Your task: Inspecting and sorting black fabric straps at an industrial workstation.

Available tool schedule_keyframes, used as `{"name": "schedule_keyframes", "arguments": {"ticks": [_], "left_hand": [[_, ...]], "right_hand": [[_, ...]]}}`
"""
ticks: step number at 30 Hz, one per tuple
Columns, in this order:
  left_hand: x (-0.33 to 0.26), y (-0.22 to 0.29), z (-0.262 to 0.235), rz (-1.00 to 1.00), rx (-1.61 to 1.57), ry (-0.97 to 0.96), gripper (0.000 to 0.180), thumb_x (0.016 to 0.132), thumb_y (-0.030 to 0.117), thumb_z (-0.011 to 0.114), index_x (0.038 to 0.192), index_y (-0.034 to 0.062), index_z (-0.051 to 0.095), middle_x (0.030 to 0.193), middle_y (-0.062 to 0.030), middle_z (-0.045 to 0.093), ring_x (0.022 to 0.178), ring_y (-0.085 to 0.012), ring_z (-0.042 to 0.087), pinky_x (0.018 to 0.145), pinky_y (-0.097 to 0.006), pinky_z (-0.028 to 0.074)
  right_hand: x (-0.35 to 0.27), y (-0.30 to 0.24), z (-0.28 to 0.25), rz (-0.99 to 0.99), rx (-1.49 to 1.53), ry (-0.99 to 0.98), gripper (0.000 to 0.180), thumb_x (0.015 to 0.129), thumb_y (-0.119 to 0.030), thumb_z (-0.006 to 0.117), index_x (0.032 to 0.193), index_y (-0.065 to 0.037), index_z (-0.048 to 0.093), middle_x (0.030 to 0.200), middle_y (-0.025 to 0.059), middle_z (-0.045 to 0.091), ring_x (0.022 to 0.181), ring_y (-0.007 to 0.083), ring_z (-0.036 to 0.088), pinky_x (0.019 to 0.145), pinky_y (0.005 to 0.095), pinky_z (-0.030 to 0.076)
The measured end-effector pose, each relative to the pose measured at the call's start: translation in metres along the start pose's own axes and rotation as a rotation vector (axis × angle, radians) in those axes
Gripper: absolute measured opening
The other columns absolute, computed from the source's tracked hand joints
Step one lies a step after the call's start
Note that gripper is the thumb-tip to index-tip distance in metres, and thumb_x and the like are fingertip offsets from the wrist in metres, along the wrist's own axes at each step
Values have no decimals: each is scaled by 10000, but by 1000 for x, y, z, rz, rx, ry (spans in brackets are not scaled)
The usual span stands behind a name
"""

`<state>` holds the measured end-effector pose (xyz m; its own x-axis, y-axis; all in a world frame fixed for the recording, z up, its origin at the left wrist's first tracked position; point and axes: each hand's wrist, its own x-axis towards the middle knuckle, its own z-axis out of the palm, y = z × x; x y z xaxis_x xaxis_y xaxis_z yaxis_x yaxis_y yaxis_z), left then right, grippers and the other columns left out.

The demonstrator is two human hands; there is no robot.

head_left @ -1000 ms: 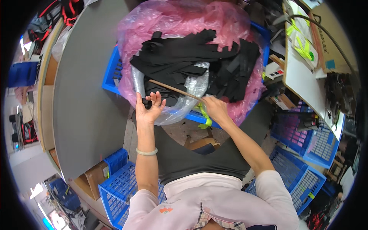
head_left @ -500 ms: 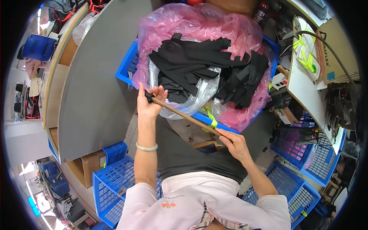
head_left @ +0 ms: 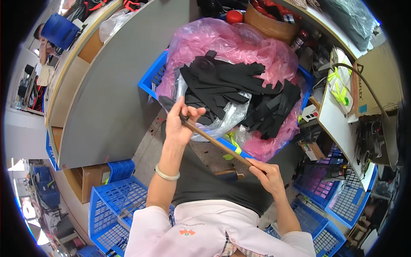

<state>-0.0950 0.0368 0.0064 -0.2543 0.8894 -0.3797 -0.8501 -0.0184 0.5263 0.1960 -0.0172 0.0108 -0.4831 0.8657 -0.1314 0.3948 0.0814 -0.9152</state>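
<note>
A long thin brown stick [head_left: 218,144] slants across my lap, its upper end by my left hand and its lower end in my right. My left hand [head_left: 177,130] pinches a small black fabric piece [head_left: 166,103] at the upper end, its other fingers curled loosely. Whether the stick runs inside the fabric is hidden by the fingers. My right hand [head_left: 267,176] is closed round the lower end. Just beyond, a blue crate [head_left: 147,83] lined with pink plastic [head_left: 205,36] and clear plastic film [head_left: 233,115] holds a heap of black fabric strips [head_left: 229,75].
A grey panel [head_left: 109,90] stands at the left. Blue baskets [head_left: 115,210] flank me on both sides. To the right, a white board [head_left: 334,120] carries neon-yellow ties [head_left: 340,92]; a cardboard box [head_left: 379,81] stands behind it. Another person [head_left: 44,45] is at far left.
The black fabric piece now sticks out past my left thumb, where before it lay among the fingers. Both hands and the stick sit slightly lower and further right as the view shifted.
</note>
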Motion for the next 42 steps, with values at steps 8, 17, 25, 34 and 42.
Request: {"name": "schedule_keyframes", "arguments": {"ticks": [8,17,25,34,42], "left_hand": [[-30,-35,22,16,101,-250,401,946,264,402,580,101,395,553,-114,532,707,-315,611,979,-449,345],[-15,-3,11,281,-5,-319,401,956,307,314,643,73,408,593,-157,556,664,-328,578,884,-456,389],[-42,-19,21,250,222,-344,357,936,278,381,738,18,526,758,-182,646,745,-250,613,811,-362,447],[-34,-13,6,84,421,-231,488,946,368,439,1052,-94,555,883,-190,660,827,-264,655,805,-349,497],[20,56,-50,373,280,51,446,959,202,408,1213,-160,347,1073,-283,565,927,-353,618,893,-421,462]], "right_hand": [[29,-33,52,85,277,99,260,869,-101,592,1120,-39,620,712,11,590,590,55,436,525,228,395],[-8,-33,54,362,617,44,269,874,-108,584,1114,12,607,641,-26,485,506,27,395,400,162,246],[18,-54,67,296,752,65,283,888,-142,586,1141,-17,605,636,-59,468,517,10,372,441,165,270],[14,-27,62,202,352,247,275,861,-107,608,1132,-74,633,723,-13,593,595,32,476,526,193,386],[26,40,19,-98,-191,262,235,796,-151,658,1024,-96,681,909,120,676,793,240,667,673,294,514]]}}
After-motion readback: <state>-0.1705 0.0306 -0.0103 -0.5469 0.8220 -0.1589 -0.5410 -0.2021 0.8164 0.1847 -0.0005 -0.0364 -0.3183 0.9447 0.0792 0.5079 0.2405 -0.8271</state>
